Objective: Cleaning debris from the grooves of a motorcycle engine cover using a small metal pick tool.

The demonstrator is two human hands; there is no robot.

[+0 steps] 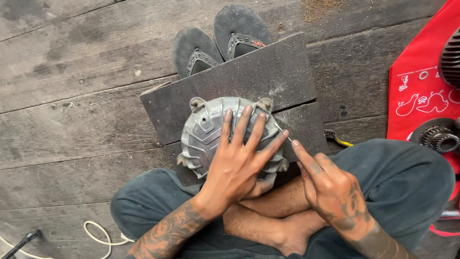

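Observation:
A round grey metal housing cover (207, 132) with mounting lugs lies on a dark wooden board (268, 72) in front of my crossed legs. My left hand (237, 160) rests flat on top of the cover, fingers spread and pressing it down. Just to the right, my right hand (328, 187) pinches a thin metal pin or wire (283, 133) between finger and thumb, its tip at the cover's right edge by my left index finger.
A pair of dark flip-flops (220, 41) lies beyond the board. On the right, a red cloth (417, 72) carries a gear part (441, 138) and a ribbed metal piece (450, 60). White cable (98, 232) lies at lower left on the plank floor.

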